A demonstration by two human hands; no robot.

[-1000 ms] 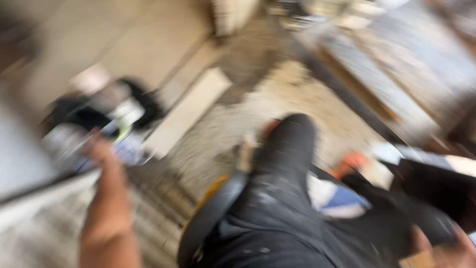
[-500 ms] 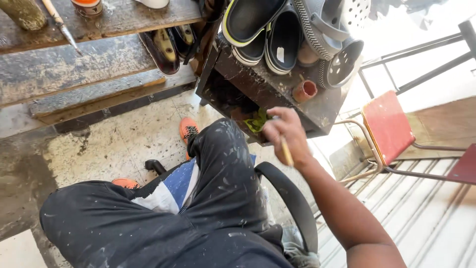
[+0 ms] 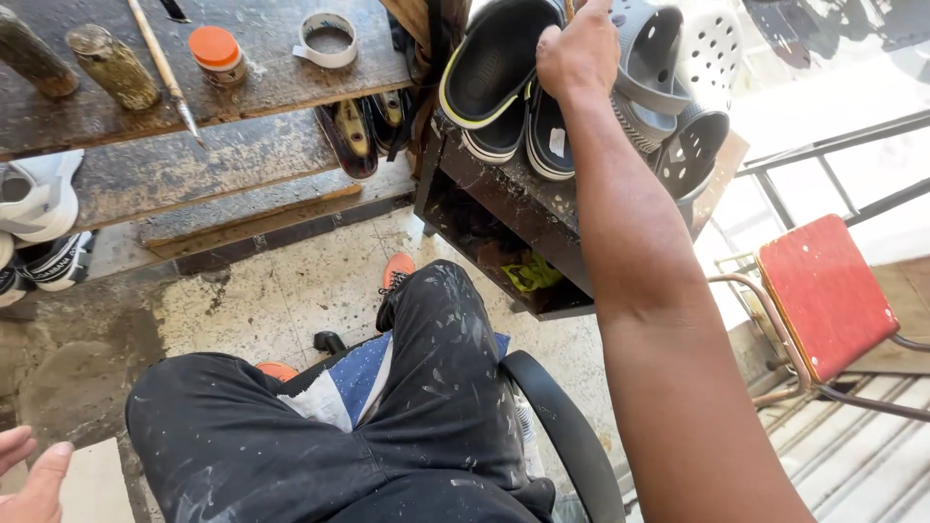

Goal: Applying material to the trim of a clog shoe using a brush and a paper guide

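The right hand (image 3: 578, 48) curls its fingers around a light, bendy black sandal (image 3: 496, 60) at the shelf's (image 3: 542, 218) top edge; the left hand (image 3: 29, 475) stays open.

Red stool (image 3: 826, 295) at 3 o'clock; tape roll (image 3: 327, 39), orange-capped jar (image 3: 217, 53), brush (image 3: 165, 68) on wooden bench (image 3: 242, 145) at 11; white sneaker (image 3: 37, 194) at 9.

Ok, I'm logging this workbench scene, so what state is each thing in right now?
Right hand: raised, grip on the shoes in the dark wooden box.
Left hand: open, empty.
Orange-lidded jar: closed, upright.
White tape roll: lying flat.
Red-seated metal chair: unoccupied.
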